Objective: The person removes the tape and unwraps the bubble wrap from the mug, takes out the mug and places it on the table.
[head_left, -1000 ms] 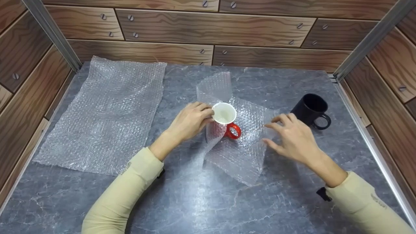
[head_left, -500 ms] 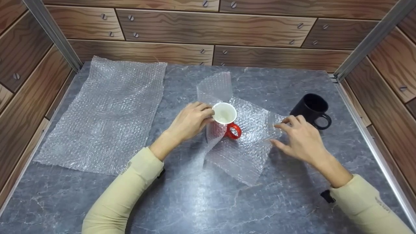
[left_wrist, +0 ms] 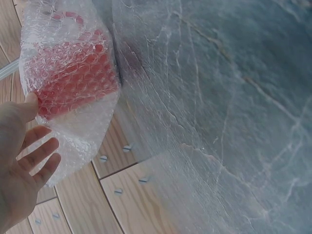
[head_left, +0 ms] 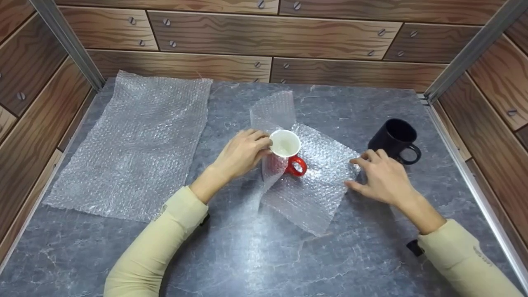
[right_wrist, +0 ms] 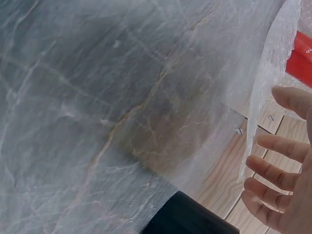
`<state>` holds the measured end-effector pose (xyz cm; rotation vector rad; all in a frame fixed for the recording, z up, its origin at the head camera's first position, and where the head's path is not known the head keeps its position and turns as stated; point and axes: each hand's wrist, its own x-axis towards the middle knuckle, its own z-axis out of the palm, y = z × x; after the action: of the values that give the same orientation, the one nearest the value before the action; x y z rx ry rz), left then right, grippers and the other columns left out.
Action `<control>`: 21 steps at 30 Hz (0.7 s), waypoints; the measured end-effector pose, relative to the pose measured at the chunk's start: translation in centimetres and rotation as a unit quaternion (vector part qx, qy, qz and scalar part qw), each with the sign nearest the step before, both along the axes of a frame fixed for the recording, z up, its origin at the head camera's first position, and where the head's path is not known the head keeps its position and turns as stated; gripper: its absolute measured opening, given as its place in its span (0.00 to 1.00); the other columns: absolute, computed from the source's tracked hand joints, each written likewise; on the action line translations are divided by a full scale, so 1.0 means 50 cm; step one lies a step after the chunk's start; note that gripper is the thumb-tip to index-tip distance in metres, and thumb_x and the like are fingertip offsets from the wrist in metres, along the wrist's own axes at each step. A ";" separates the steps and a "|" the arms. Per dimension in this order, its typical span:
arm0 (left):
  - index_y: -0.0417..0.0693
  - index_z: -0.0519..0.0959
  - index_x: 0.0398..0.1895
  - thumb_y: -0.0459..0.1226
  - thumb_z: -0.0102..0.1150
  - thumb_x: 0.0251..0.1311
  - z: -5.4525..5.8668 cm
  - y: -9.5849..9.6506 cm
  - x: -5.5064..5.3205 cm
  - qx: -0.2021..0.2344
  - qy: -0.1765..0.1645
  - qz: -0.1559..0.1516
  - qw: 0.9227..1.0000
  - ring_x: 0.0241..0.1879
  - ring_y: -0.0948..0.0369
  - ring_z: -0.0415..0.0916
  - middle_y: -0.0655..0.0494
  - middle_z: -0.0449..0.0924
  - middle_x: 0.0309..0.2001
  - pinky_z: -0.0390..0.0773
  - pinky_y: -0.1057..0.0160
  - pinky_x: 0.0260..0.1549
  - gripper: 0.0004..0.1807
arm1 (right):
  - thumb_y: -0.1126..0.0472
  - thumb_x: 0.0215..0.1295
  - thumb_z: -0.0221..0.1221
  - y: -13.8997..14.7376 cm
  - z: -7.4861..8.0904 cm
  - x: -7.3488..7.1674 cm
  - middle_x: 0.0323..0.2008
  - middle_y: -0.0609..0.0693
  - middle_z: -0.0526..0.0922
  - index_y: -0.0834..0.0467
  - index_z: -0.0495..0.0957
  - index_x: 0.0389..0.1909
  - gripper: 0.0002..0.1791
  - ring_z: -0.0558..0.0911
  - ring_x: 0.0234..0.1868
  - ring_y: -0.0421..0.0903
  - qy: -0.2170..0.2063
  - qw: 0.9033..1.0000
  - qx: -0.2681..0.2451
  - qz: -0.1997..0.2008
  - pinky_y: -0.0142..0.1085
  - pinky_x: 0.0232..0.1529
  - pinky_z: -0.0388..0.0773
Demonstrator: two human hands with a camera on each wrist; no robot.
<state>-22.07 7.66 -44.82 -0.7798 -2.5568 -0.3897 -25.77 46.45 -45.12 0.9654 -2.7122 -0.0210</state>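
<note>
A red mug (head_left: pixel 296 166) with a white inside (head_left: pixel 284 144) stands upright at the table's middle, on a sheet of bubble wrap (head_left: pixel 317 173). The wrap covers its left side, and its red handle shows at the front. My left hand (head_left: pixel 245 152) presses the wrap against the mug's left side near the rim. In the left wrist view its thumb lies on the wrap over the red wall, other fingers loosely spread. My right hand (head_left: pixel 381 175) touches the wrap's right edge, thumb and fingers apart. Close behind it stands a black mug (head_left: pixel 394 138).
A second bubble wrap sheet (head_left: pixel 136 152) lies flat on the left of the grey marbled table (head_left: pixel 255 264). Wood-patterned panels (head_left: pixel 272 35) and metal posts (head_left: pixel 466 51) enclose the table at the back and sides.
My right hand has moved right and a little nearer, toward the black mug. The wrap's right edge has spread out to the right with it. My left hand and the red mug have stayed put.
</note>
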 end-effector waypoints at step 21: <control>0.47 0.85 0.51 0.44 0.59 0.74 -0.001 0.000 -0.001 0.006 -0.013 0.002 1.000 0.56 0.49 0.83 0.48 0.88 0.56 0.85 0.49 0.57 0.13 | 0.31 0.61 0.68 -0.005 -0.029 -0.023 0.55 0.66 0.83 0.56 0.82 0.63 0.40 0.81 0.53 0.65 -0.084 0.995 0.041 -0.013 0.62 0.42 0.86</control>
<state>-22.12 7.66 -44.85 -0.7705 -2.5764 -0.4165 -26.93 46.21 -46.58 0.9956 -2.8991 -0.0604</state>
